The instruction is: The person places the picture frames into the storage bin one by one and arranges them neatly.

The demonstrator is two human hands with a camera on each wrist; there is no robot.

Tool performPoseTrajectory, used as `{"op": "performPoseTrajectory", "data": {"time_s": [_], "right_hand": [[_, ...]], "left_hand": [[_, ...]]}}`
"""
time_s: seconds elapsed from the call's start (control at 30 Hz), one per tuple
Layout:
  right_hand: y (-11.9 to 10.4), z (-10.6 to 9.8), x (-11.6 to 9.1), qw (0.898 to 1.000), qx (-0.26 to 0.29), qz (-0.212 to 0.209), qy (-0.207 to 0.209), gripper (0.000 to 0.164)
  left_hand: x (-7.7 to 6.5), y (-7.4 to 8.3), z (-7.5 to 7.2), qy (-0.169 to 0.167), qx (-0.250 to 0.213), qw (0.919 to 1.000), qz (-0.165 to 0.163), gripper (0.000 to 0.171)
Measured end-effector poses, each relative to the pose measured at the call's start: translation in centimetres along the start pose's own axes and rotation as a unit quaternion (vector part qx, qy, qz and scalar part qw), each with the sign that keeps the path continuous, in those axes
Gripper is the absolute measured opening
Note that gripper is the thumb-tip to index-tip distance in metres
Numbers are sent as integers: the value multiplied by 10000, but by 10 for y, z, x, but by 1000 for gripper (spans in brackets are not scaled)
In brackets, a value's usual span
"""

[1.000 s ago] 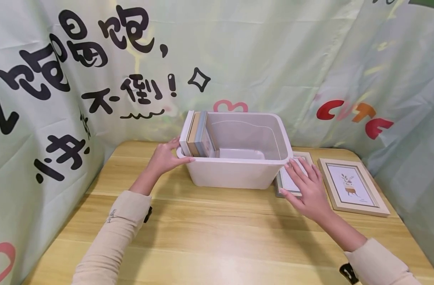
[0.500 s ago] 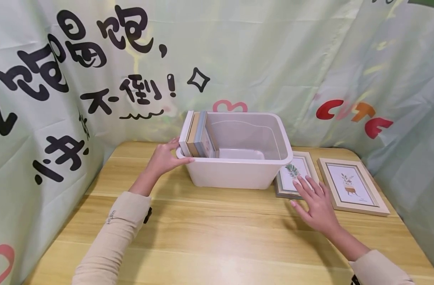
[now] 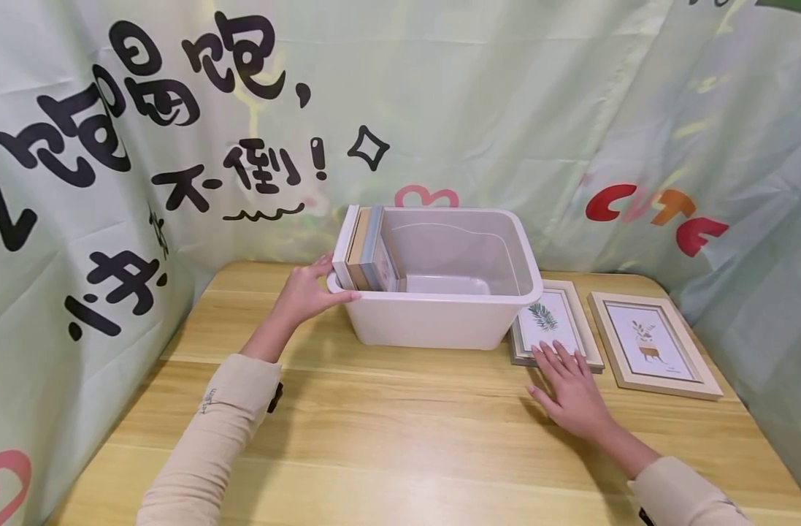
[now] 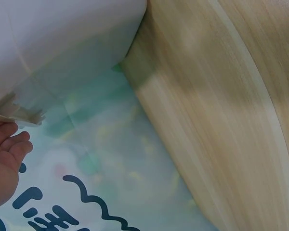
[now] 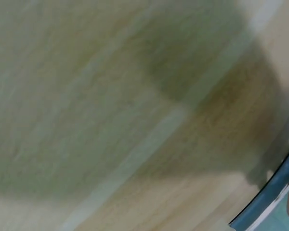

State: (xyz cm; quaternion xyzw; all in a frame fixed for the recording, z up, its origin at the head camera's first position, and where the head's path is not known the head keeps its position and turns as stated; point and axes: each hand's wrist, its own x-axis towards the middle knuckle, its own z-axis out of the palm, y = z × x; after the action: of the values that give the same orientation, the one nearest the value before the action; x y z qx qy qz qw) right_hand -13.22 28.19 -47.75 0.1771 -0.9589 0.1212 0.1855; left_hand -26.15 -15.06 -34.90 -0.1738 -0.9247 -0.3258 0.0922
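At the left corner of the pale plastic storage bin (image 3: 439, 321), my left hand (image 3: 303, 292) grips the rim, thumb along the front edge and fingers round the side. Curled fingers of that hand also show at the left edge of the left wrist view. Inside the bin, several picture frames (image 3: 367, 252) stand on edge against its left end. My right hand (image 3: 574, 394) has its fingers spread, fingertips over the near edge of a stack of picture frames (image 3: 561, 314) topped by a green leaf print. In the right wrist view, a blue-grey frame edge (image 5: 267, 197) lies beside a fingertip.
Another picture frame (image 3: 651, 347) with a potted plant print lies flat to the right of the stack. The wooden table (image 3: 400, 438) spreads in front of the bin. A printed fabric curtain (image 3: 479, 109) hangs close behind the bin and down both sides.
My right hand has moved from the bin's right corner back toward me, to the near edge of the stack, uncovering the leaf print. The left hand stays at the bin rim.
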Motion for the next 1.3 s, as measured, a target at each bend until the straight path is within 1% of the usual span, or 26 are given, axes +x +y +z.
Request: {"op": "performPoseTrajectory", "data": {"time_s": [0.07, 0.2, 0.53, 0.7, 0.9, 1.1, 1.3], "right_hand": [[-1, 1, -1, 9995, 60, 197, -251, 63], [0, 1, -2, 9971, 208, 468, -563, 66], [2, 3, 1, 9940, 354, 637, -820, 68], [2, 1, 1, 9923, 347, 709, -957, 69], [1, 0, -3, 9929, 304, 679, -925, 68], [1, -2, -11, 9951, 332, 522, -773, 67], [4, -6, -19, 9959, 331, 360, -764, 64]], "left_hand": [[0, 0, 0, 0, 21, 10000, 19, 73], [0, 0, 0, 6, 51, 10000, 50, 73], [0, 0, -2, 92, -71, 9999, 74, 72], [0, 0, -1, 42, -97, 9999, 58, 71], [-1, 1, 1, -16, -113, 9999, -16, 74], [-2, 2, 1, -10, -136, 9999, -25, 74], [-1, 2, 0, 7, -152, 9999, -18, 73]]}}
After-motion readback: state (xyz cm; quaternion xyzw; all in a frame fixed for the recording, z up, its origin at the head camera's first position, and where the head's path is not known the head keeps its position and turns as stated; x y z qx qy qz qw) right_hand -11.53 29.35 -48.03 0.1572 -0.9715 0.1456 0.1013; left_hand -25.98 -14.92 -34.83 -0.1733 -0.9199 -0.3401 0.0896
